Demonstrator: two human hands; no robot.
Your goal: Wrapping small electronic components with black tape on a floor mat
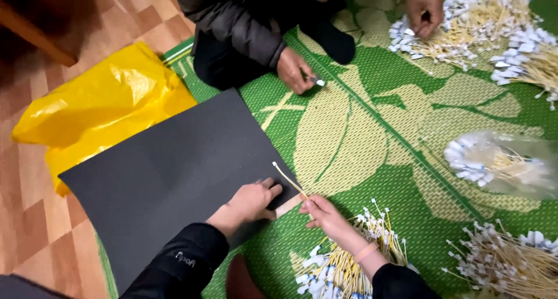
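Covering the green woven mat (372,130), a black foam sheet (168,177) lies under the left hand (251,200), fingers flat on its edge, while the right hand (325,216) pinches a thin yellow stick (289,181) beside it.

Black sleeves on both arms (small pale marking on left), pink wristband (366,252) right.

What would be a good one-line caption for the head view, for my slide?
Left hand presses a black sheet while right hand pinches thin sticks on a green mat.
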